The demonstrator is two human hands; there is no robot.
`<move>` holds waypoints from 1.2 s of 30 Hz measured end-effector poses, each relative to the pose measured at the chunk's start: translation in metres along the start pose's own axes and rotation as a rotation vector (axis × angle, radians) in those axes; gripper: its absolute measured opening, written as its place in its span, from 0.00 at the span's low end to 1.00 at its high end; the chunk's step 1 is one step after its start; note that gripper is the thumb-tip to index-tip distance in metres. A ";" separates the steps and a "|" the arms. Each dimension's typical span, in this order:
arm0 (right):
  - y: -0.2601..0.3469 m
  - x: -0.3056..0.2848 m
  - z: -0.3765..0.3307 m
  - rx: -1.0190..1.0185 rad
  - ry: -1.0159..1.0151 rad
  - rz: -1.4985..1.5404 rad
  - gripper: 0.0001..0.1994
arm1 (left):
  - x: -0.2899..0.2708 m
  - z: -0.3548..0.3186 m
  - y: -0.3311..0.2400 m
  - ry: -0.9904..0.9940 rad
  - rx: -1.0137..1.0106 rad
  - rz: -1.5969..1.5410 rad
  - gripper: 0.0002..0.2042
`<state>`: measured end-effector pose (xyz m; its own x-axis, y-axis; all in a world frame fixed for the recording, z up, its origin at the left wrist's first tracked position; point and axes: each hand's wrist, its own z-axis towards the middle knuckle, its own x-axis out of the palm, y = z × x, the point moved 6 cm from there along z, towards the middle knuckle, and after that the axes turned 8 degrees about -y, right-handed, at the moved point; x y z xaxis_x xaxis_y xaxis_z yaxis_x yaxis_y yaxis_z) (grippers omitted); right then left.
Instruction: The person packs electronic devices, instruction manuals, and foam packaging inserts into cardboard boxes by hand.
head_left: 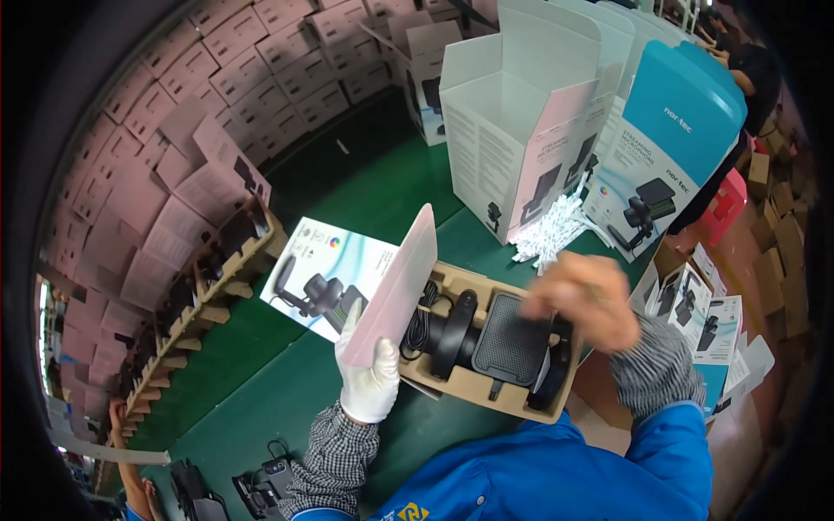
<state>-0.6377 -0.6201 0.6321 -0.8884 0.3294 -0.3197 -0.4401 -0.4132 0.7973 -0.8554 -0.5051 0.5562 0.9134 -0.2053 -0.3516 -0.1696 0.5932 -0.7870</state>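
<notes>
The left hand point(369, 373), wearing a white glove, is gripping the lower edge of a pink-backed box flap point(395, 282), with the fingers point(352, 334) curled around it and pinching it so that it is standing up at a slant. The flap is rising from the left end of a brown cardboard tray point(460, 382) that is lying on the green counter point(365, 174) just in front of the person. Sitting in the tray are a black microphone set point(504, 347) with a flat mesh-faced part, a round black ring, and a coiled black cable point(423, 317) tucked just beside the flap.

The right hand point(586, 300), bare and blurred, is hovering over the right end of the tray, directly above the mesh-faced part and touching or nearly touching it; its fingers are looking loosely bent, but the blur is hiding whether they are pinching anything.

A printed box panel point(326, 265) showing the product is lying flat on the counter behind the flap. Farther back, an open white carton point(512, 113) is standing upright, with a teal-and-white printed box point(665, 156) leaning to its right and a heap of small white packets point(552, 230) between them. Stacks of pink-white boxes point(217, 95) are filling the left side.
</notes>
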 end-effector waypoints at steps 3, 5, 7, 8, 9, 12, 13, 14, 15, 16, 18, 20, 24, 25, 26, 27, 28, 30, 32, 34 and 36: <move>-0.012 -0.036 -0.071 0.311 -0.390 0.016 0.12 | 0.000 0.000 0.003 -0.020 -0.066 -0.075 0.26; -0.051 -0.026 -0.142 0.562 -0.554 0.107 0.11 | 0.006 0.006 0.004 -0.039 -0.086 -0.105 0.26; -0.063 0.010 -0.160 0.555 -0.678 0.094 0.11 | 0.009 0.006 0.012 -0.085 -0.143 -0.130 0.25; -0.063 0.025 -0.164 0.547 -0.800 0.080 0.11 | 0.008 0.004 0.016 -0.100 -0.175 -0.141 0.25; -0.070 0.031 -0.157 0.598 -0.783 0.120 0.10 | 0.009 0.001 0.019 -0.122 -0.207 -0.147 0.25; -0.088 0.047 -0.126 0.577 -0.749 0.296 0.06 | 0.007 -0.005 0.019 -0.192 -0.282 -0.162 0.24; -0.088 0.049 -0.116 0.582 -0.735 0.332 0.05 | 0.007 -0.005 0.018 -0.219 -0.302 -0.167 0.24; -0.086 0.045 -0.113 0.579 -0.731 0.340 0.05 | 0.003 -0.003 0.017 -0.223 -0.298 -0.160 0.24; -0.081 0.043 -0.108 0.585 -0.668 0.317 0.06 | 0.000 0.000 0.019 -0.221 -0.357 -0.195 0.24; -0.074 0.042 -0.104 0.591 -0.607 0.296 0.07 | -0.006 0.003 0.020 -0.219 -0.415 -0.227 0.24; -0.066 0.043 -0.096 0.602 -0.482 0.250 0.12 | -0.012 0.006 0.021 -0.213 -0.535 -0.293 0.24; -0.072 0.034 -0.100 0.624 -0.488 0.159 0.15 | -0.014 0.004 0.013 -0.246 -0.487 -0.248 0.24; -0.065 0.018 -0.102 0.658 -0.625 0.156 0.13 | -0.002 -0.009 -0.001 -0.299 -0.391 -0.136 0.24; -0.064 0.014 -0.105 0.684 -0.669 0.168 0.13 | -0.001 -0.010 -0.005 -0.296 -0.454 -0.165 0.24; -0.065 0.012 -0.107 0.707 -0.711 0.182 0.14 | 0.000 -0.009 -0.009 -0.296 -0.514 -0.193 0.24; -0.066 0.010 -0.109 0.732 -0.751 0.195 0.14 | 0.001 -0.009 -0.011 -0.297 -0.577 -0.220 0.24; -0.067 0.008 -0.112 0.758 -0.791 0.209 0.14 | 0.003 -0.010 -0.009 -0.298 -0.641 -0.246 0.24; -0.054 -0.002 -0.113 0.583 -0.684 -0.023 0.13 | 0.001 -0.010 -0.010 -0.319 -0.633 -0.177 0.24; -0.062 -0.005 -0.134 0.550 -0.706 0.056 0.13 | 0.001 -0.018 -0.011 -0.365 -0.598 -0.052 0.26; -0.071 -0.005 -0.142 0.518 -0.742 0.139 0.14 | 0.004 -0.021 -0.002 -0.374 -0.590 0.027 0.26; -0.084 -0.002 -0.139 0.537 -0.771 0.113 0.14 | 0.009 -0.012 0.022 -0.171 -0.381 0.243 0.25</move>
<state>-0.6169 -0.7037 0.4945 -0.5063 0.8611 0.0475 -0.0669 -0.0942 0.9933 -0.8555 -0.5029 0.5298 0.8729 0.0543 -0.4849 -0.4800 0.2743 -0.8333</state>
